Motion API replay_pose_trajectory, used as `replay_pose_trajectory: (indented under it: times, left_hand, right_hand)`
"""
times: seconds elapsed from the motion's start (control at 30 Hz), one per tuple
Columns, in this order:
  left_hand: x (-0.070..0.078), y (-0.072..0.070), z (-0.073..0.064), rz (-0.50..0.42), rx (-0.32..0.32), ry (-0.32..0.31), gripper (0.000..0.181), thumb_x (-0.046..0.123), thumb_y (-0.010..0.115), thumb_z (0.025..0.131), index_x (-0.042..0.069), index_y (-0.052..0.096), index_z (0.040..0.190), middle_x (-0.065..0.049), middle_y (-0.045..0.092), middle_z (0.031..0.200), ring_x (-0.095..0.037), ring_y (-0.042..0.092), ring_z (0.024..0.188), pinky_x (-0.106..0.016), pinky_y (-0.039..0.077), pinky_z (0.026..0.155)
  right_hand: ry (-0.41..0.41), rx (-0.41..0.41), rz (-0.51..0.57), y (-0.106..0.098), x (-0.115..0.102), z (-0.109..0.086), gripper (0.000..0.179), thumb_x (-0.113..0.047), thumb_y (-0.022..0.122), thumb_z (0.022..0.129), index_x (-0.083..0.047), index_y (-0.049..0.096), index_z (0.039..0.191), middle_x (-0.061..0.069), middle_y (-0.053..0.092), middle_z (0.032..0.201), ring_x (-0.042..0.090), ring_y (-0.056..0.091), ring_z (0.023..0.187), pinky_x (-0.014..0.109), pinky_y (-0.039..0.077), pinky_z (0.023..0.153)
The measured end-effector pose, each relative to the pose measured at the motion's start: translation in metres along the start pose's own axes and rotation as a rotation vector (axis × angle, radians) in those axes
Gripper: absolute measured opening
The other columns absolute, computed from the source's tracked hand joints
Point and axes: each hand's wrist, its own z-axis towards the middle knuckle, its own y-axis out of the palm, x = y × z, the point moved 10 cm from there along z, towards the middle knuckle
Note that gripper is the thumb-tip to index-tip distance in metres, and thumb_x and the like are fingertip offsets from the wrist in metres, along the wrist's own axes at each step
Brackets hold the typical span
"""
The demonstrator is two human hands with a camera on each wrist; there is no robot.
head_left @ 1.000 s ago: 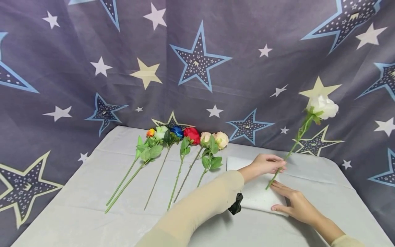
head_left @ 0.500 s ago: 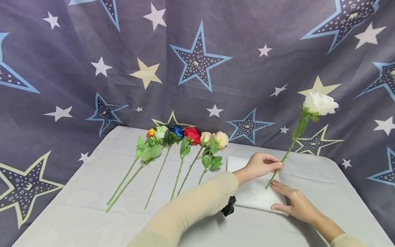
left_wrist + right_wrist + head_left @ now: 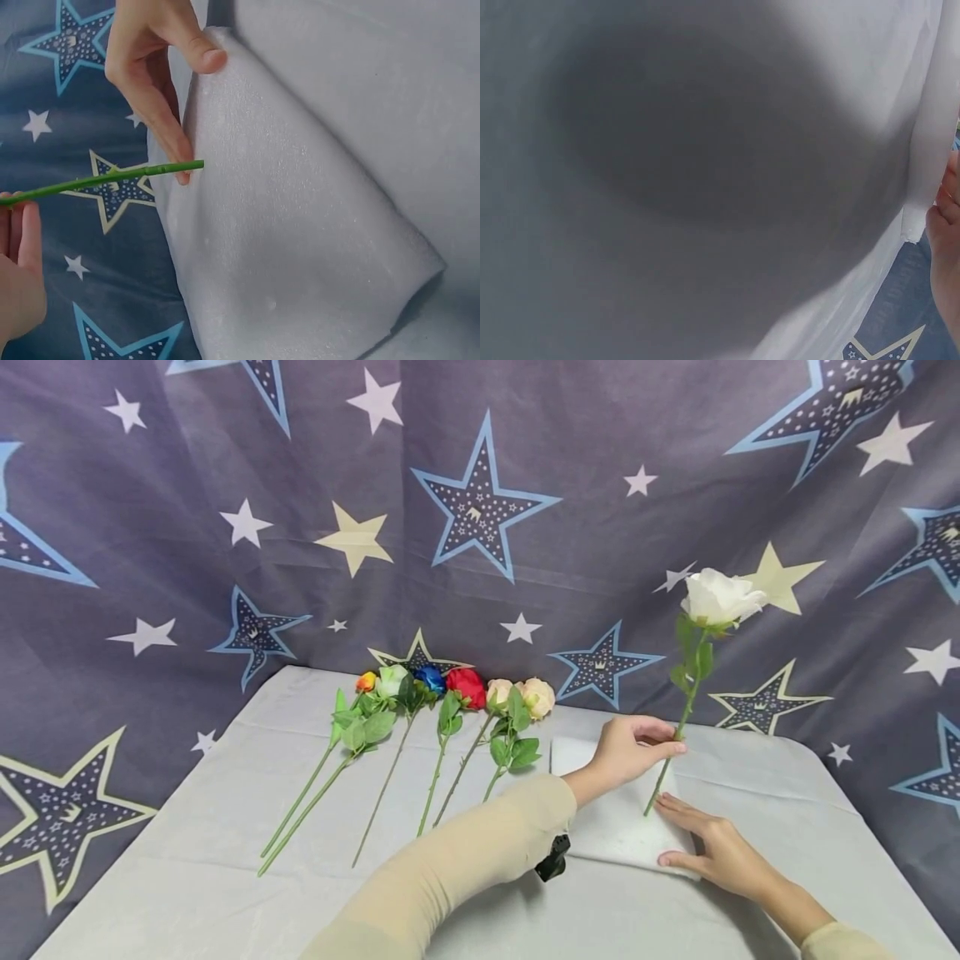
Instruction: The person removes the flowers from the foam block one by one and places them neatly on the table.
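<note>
My left hand pinches the green stem of a white artificial rose between thumb and fingers. The bloom is up, tilted slightly right, and the stem's lower end lies over a white foam sheet, close to the right fingertips. In the left wrist view the cut stem end overlaps the sheet's edge. My right hand rests with extended fingers at the sheet's right edge, thumb near its front corner. The right wrist view is mostly shadowed cloth, with part of a hand beside the white sheet.
Several artificial flowers lie in a row on the table to the left, including a blue rose, a red rose and a cream flower. A black device is under the left sleeve. A star-patterned curtain hangs behind.
The white rose has swung left and slightly up, standing more upright, while its stem end stays about in place. My left hand has shifted slightly left and up. The right hand stays put.
</note>
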Motion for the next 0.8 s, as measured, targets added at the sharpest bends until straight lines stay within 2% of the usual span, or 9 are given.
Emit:
replay_pose_trajectory:
  times: [0.17,0.4,0.6,0.8]
  left_hand:
    - [0.009,0.000,-0.002,0.024,0.039,0.054,0.018,0.013,0.076,0.082,0.003,0.075,0.097,-0.010,0.076,0.093,-0.005,0.071,0.074,-0.004,0.052,0.066]
    - [0.021,0.002,-0.006,0.119,0.031,0.116,0.017,0.014,0.072,0.086,0.005,0.075,0.100,-0.007,0.077,0.095,-0.004,0.072,0.075,-0.002,0.051,0.067]
    - [0.028,0.002,-0.009,0.202,0.026,0.198,0.015,0.013,0.067,0.089,0.004,0.074,0.100,-0.007,0.077,0.095,-0.006,0.072,0.078,0.002,0.049,0.068]
    - [0.029,0.000,-0.012,0.261,0.029,0.246,0.016,0.013,0.063,0.093,0.005,0.073,0.102,-0.005,0.077,0.096,-0.004,0.071,0.083,0.002,0.048,0.072]
  right_hand:
    - [0.006,-0.002,-0.001,0.000,0.001,0.000,0.071,-0.030,0.087,0.064,-0.002,0.063,0.125,0.023,0.065,0.123,-0.011,0.033,0.129,-0.004,0.020,0.107]
    - [-0.001,0.001,0.009,-0.001,0.002,0.000,0.071,-0.029,0.087,0.064,-0.001,0.063,0.125,0.024,0.064,0.123,-0.010,0.034,0.129,-0.004,0.021,0.107]
    - [-0.023,0.014,0.022,-0.002,0.001,0.000,0.072,-0.028,0.087,0.063,0.000,0.062,0.124,0.025,0.064,0.122,-0.014,0.032,0.131,-0.003,0.022,0.108]
    - [-0.019,0.013,0.023,-0.002,0.000,0.000,0.072,-0.028,0.087,0.063,-0.002,0.062,0.125,0.026,0.064,0.122,-0.014,0.031,0.131,-0.003,0.021,0.108]
